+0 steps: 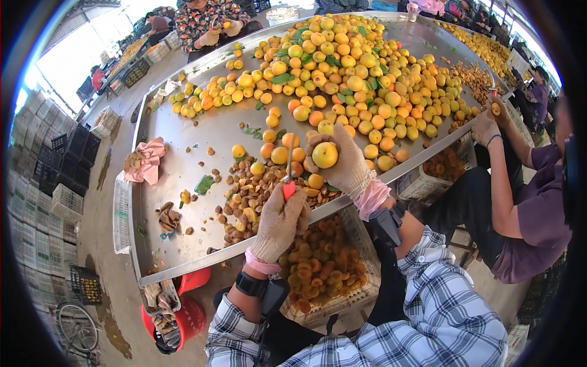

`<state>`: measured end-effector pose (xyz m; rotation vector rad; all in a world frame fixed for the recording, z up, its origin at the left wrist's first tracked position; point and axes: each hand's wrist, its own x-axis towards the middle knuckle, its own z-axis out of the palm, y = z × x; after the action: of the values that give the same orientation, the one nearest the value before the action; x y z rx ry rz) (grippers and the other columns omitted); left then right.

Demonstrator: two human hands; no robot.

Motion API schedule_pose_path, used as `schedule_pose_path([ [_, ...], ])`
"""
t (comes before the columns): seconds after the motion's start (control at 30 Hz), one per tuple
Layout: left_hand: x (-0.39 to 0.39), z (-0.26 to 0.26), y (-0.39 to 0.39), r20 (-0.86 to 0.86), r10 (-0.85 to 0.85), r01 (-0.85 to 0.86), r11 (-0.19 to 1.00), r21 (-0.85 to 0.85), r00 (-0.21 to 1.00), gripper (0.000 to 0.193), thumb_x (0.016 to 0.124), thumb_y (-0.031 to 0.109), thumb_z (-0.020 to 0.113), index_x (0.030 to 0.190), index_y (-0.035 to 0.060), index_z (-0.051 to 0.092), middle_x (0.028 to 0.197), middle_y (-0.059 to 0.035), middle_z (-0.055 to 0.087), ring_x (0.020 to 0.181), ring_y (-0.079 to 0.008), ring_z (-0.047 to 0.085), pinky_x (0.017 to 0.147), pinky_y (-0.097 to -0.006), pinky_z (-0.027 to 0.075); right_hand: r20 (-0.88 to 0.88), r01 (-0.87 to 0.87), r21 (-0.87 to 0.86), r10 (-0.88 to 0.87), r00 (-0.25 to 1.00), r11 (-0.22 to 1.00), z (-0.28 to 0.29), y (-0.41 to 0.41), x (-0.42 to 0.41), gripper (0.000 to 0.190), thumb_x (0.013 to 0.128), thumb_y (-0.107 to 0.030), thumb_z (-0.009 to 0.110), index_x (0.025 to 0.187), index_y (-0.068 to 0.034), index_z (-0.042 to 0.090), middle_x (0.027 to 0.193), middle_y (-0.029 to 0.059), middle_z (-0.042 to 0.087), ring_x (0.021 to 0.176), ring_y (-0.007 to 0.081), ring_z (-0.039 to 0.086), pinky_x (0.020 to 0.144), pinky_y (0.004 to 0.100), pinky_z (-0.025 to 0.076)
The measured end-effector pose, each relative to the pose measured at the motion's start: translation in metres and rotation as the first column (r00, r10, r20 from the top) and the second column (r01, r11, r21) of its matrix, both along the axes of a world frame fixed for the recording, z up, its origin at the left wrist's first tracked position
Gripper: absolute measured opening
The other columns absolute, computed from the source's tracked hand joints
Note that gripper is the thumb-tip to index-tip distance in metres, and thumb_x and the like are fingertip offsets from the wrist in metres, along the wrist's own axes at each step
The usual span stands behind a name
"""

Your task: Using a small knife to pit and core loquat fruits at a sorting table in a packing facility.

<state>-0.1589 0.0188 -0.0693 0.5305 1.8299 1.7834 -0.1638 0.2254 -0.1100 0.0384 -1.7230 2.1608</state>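
My left hand (280,222), in a knitted glove, grips the red handle of a small knife (290,160), its blade pointing up and away from me. To its right my right hand (339,160), gloved too, holds a yellow-orange apricot (325,155) in its fingers. Both hands are over the near edge of a metal-topped table (183,142). A heap of whole apricots (353,69) with green leaves lies beyond them. Brown apricot stones (247,183) are piled beside my left hand. Below the table edge, a plastic crate (367,266) holds halved apricots (321,266).
A co-worker in a purple shirt (541,206) sits close on the right, hands at the table. Another person (211,27) works across it. Pink cloth (146,160) and a dirty glove (168,219) lie at left. Red buckets (188,321) stand below the left corner.
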Motion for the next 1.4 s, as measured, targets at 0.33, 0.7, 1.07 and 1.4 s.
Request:
schedule_pose_path([
  [0.33, 0.007, -0.022, 0.017, -0.117, 0.059, -0.063, 0.997, -0.033, 0.991, 0.029, 0.106, 0.031, 0.049, 0.094, 0.0055, 0.056, 0.069, 0.0051, 0.047, 0.058, -0.0036, 0.041, 0.051, -0.0211, 0.032, 0.157, 0.068, -0.535, 0.020, 0.987, 0.842, 0.018, -0.028, -0.003, 0.084, 0.092, -0.081, 0.031, 0.079, -0.003, 0.058, 0.079, 0.0132, 0.066, 0.073, 0.0221, 0.066, 0.066, 0.0336, 0.056],
  [0.7, 0.007, -0.023, 0.016, -0.316, 0.049, -0.096, 0.986, -0.136, 0.947, 0.029, 0.105, 0.029, 0.050, 0.101, 0.0015, 0.058, 0.073, -0.0048, 0.055, 0.065, -0.0130, 0.049, 0.060, -0.0297, 0.041, 0.243, 0.019, -0.421, 0.093, 0.966, 0.907, 0.009, -0.026, -0.004, 0.101, 0.082, -0.093, 0.022, 0.080, -0.001, 0.063, 0.080, 0.0107, 0.065, 0.077, 0.0212, 0.064, 0.074, 0.0318, 0.053],
  [1.07, 0.005, -0.023, 0.006, -0.444, -0.068, -0.099, 0.935, -0.342, 0.894, 0.031, 0.103, 0.031, 0.053, 0.110, 0.0008, 0.058, 0.078, -0.0204, 0.064, 0.074, -0.0368, 0.065, 0.066, -0.0425, 0.049, 0.237, -0.002, -0.338, 0.087, 0.968, 0.941, 0.017, -0.021, 0.005, 0.110, 0.075, -0.098, 0.011, 0.076, -0.001, 0.063, 0.078, 0.0109, 0.065, 0.077, 0.0208, 0.063, 0.076, 0.0306, 0.052],
  [1.4, -0.004, -0.029, 0.011, -0.547, -0.003, -0.186, 0.939, -0.289, 0.837, 0.037, 0.102, 0.032, 0.054, 0.116, -0.0016, 0.058, 0.082, -0.0264, 0.065, 0.079, -0.0454, 0.065, 0.067, -0.0475, 0.049, 0.110, 0.000, -0.116, 0.013, 0.994, 0.993, 0.021, -0.023, 0.020, 0.080, 0.096, -0.075, 0.035, 0.116, -0.001, 0.061, 0.104, 0.0098, 0.065, 0.098, 0.0149, 0.063, 0.090, 0.0294, 0.050],
])
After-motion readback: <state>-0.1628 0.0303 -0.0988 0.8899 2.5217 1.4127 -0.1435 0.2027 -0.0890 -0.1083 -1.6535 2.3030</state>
